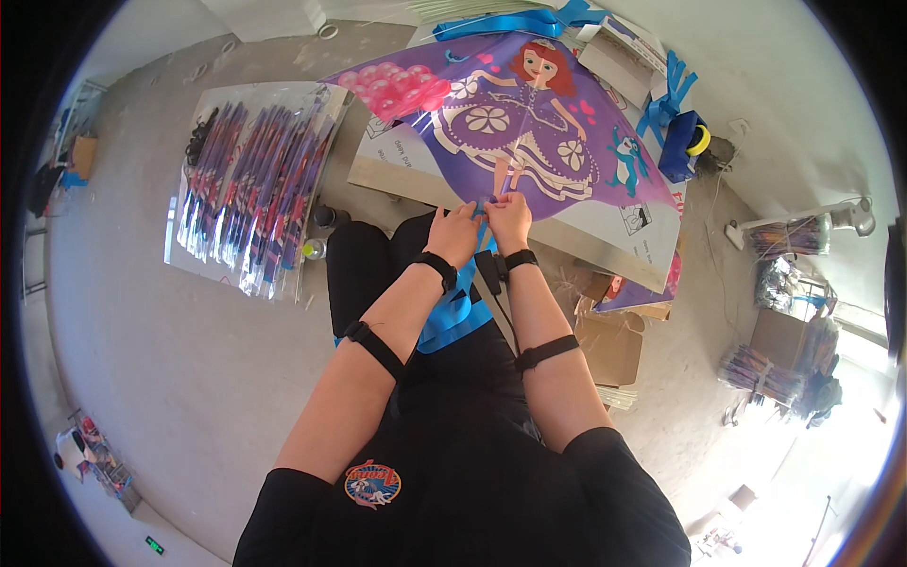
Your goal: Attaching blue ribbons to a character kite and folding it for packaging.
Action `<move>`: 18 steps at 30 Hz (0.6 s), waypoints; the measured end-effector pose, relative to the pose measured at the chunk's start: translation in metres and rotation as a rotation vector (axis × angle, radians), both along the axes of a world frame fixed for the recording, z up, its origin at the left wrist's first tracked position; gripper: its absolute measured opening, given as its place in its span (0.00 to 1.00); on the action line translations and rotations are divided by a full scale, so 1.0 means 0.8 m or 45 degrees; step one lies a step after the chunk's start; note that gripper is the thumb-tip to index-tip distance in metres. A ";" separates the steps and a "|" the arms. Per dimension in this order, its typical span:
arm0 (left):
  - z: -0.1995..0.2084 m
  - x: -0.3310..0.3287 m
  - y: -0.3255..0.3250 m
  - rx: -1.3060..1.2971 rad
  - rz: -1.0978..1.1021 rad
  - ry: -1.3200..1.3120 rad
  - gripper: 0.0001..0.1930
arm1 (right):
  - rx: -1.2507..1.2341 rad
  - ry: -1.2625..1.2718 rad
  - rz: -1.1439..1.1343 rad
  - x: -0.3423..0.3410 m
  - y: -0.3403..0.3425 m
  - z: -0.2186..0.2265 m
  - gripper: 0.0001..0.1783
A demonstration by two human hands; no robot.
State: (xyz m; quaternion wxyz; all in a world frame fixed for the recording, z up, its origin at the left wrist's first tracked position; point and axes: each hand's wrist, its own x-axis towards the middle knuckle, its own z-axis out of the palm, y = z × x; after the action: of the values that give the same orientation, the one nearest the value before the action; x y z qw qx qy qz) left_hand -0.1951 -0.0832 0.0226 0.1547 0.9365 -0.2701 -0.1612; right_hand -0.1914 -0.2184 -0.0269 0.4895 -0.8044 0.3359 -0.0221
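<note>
A purple kite (515, 123) printed with a red-haired girl in a gown lies spread over a cardboard box, its lower edge toward me. At that edge my two hands meet. My left hand (455, 233) is closed, its fingertips pinching the top of a blue ribbon (457, 326). Close beside it, my right hand (509, 219) is also closed, thumb and finger pressed together on the ribbon where it meets the kite. The ribbon hangs down over my lap in loose folds. My fingers partly hide the join.
To the left, many wrapped kites (250, 189) lie in rows on a board. More blue ribbons (515, 24) lie behind the kite. A blue tape dispenser (682, 146) stands right. Below it sits an open cardboard box (609, 350). A small bottle (314, 249) stands near my left knee.
</note>
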 end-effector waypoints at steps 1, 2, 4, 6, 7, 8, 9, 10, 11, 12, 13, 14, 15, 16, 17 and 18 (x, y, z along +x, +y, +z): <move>0.002 0.000 0.000 0.013 -0.020 -0.015 0.19 | -0.010 0.025 -0.002 0.001 0.000 0.002 0.16; 0.003 0.000 0.000 0.013 -0.021 -0.014 0.19 | -0.019 0.050 -0.003 0.002 0.000 0.004 0.16; 0.004 0.001 0.002 0.076 -0.089 -0.061 0.20 | -0.072 0.084 0.013 0.005 0.001 0.008 0.16; 0.004 0.004 0.003 0.076 -0.080 -0.049 0.21 | -0.125 0.117 0.029 0.009 0.001 0.007 0.15; 0.005 0.004 0.003 0.074 -0.071 -0.037 0.22 | -0.140 0.137 0.047 0.011 0.000 0.005 0.15; 0.005 0.004 0.005 0.074 -0.069 -0.039 0.22 | -0.154 0.156 0.064 0.014 -0.001 0.004 0.15; 0.007 0.004 0.006 0.052 -0.083 -0.032 0.18 | -0.154 0.159 0.066 0.015 -0.002 0.005 0.15; 0.008 0.004 0.008 0.030 -0.097 -0.026 0.17 | -0.139 0.184 0.101 0.016 -0.004 0.008 0.14; 0.010 0.004 0.009 0.030 -0.096 -0.024 0.17 | -0.123 0.210 0.137 0.018 -0.005 0.010 0.13; 0.011 0.004 0.010 0.033 -0.131 -0.072 0.17 | -0.128 0.208 0.136 0.023 -0.012 0.011 0.13; 0.013 0.005 0.009 0.035 -0.166 -0.120 0.16 | -0.168 0.305 0.265 0.030 -0.019 0.013 0.18; 0.015 0.005 0.006 0.029 -0.168 -0.122 0.16 | -0.209 0.402 0.395 0.033 -0.025 0.014 0.23; 0.014 0.004 0.009 0.010 -0.145 -0.137 0.15 | -0.208 0.401 0.402 0.035 -0.020 0.021 0.23; 0.013 0.004 0.012 -0.007 -0.120 -0.149 0.14 | -0.314 0.390 0.487 0.038 -0.012 0.031 0.31; 0.012 0.004 0.016 -0.002 -0.111 -0.146 0.14 | -0.421 0.377 0.572 0.040 -0.004 0.042 0.39; 0.014 0.005 0.015 0.006 -0.101 -0.085 0.15 | -0.423 0.377 0.575 0.042 -0.004 0.046 0.39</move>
State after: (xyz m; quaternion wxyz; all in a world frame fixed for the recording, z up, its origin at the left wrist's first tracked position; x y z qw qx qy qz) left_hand -0.1914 -0.0709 0.0339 0.1367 0.9303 -0.3117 -0.1367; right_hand -0.1578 -0.2218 0.0102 0.2896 -0.9222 0.2082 0.1497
